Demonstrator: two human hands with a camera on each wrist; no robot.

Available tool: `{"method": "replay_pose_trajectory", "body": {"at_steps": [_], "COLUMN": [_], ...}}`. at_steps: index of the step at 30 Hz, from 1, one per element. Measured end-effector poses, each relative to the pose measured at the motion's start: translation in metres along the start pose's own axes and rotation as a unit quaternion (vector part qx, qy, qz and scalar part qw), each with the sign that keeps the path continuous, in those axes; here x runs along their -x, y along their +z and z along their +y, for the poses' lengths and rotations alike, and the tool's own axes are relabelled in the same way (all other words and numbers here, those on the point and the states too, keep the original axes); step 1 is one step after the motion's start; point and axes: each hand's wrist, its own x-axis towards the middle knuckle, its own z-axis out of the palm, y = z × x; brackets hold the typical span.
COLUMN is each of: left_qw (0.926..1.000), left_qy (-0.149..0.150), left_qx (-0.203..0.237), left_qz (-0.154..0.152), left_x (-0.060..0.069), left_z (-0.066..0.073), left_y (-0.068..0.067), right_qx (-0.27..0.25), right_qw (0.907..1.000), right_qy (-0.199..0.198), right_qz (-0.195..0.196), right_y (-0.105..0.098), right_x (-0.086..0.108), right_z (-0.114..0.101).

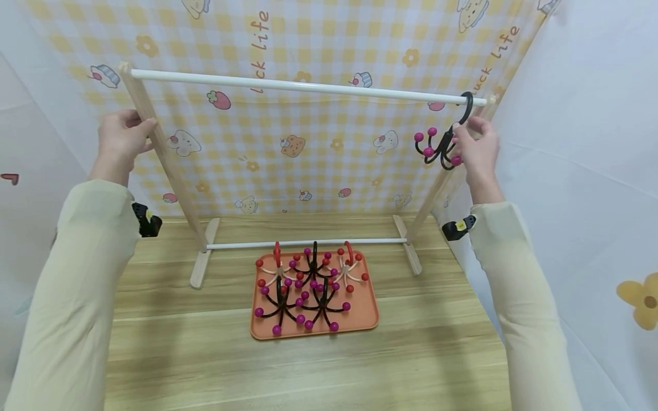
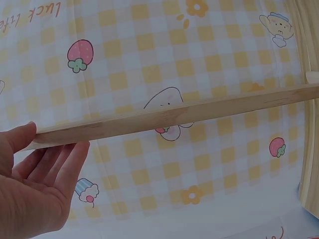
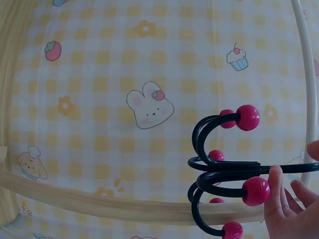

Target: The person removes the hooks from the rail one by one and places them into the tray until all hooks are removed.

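My left hand [image 1: 120,140] holds the left wooden post [image 1: 172,165] of a rack near its top. In the left wrist view the thumb lies on one side of the post and the fingers on the other. A black multi-arm hook hanger [image 3: 224,167] with pink ball tips hangs by its curved top over the right end of the white rail [image 1: 308,87]. My right hand [image 1: 479,149] pinches this hanger's stem just below the curve, beside the right post [image 1: 437,185]. The right wrist view cuts off part of that hand.
Below, an orange tray [image 1: 364,308] lies on the wooden table [image 1: 216,354]. It carries several similar hangers, black ones with pink balls and white ones with red balls. A lower white bar [image 1: 241,245] joins the rack's feet behind it. A yellow checked cloth [image 1: 319,154] covers the back.
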Motion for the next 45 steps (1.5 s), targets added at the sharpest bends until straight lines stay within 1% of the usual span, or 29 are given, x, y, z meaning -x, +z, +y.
{"method": "replay_pose_trajectory", "body": {"at_steps": [2,4,6,11,15,20,23,27,29,32,35,40,45], "left_qw": [1.0,1.0,1.0,1.0,1.0,1.0,1.0,1.0,1.0,1.0,1.0,1.0,1.0], "left_qy": [0.0,0.0,0.0,0.001,0.001,-0.002,-0.004,-0.004,-0.004,-0.003,-0.003,-0.002,-0.002], "left_qx": [0.0,0.0,-0.001,-0.003,-0.004,-0.004,-0.004,0.0,0.003,0.004,0.003,0.004,0.001], "left_qz": [-0.001,0.0,-0.001,-0.003,-0.002,-0.003,-0.003,-0.002,-0.002,-0.002,-0.001,0.0,-0.001], "left_x": [0.0,-0.001,-0.001,-0.001,-0.001,0.0,0.0,-0.001,-0.002,-0.003,-0.003,-0.003,-0.002], "left_z": [0.0,-0.001,-0.001,-0.001,-0.001,0.0,0.0,-0.001,-0.001,-0.001,-0.001,0.0,0.0], "left_y": [0.0,0.0,0.0,0.001,0.001,0.002,0.002,0.001,0.001,0.001,0.001,0.0,0.0], "right_qx": [0.012,0.027,0.026,-0.006,-0.018,-0.062,-0.093,-0.124,-0.135,-0.15,-0.144,-0.116,-0.109], "right_qw": [0.9998,0.9994,0.9994,0.9998,0.9996,0.9979,0.9957,0.9916,0.9899,0.9873,0.9878,0.99,0.9879], "right_qy": [0.011,0.015,0.016,0.02,0.02,0.019,-0.001,-0.033,-0.041,-0.043,-0.038,-0.022,0.005], "right_qz": [-0.01,-0.015,-0.014,-0.008,0.002,0.004,-0.001,-0.011,-0.017,-0.03,-0.045,-0.078,-0.111], "right_y": [0.0,0.001,0.002,0.005,0.006,0.006,0.005,0.003,0.002,0.0,-0.002,-0.004,-0.001], "right_x": [-0.003,-0.006,-0.01,-0.015,-0.017,-0.016,-0.014,-0.008,-0.004,0.005,0.016,0.035,0.058], "right_z": [0.001,0.001,0.0,-0.006,-0.009,-0.013,-0.017,-0.022,-0.025,-0.028,-0.027,-0.014,0.009]}}
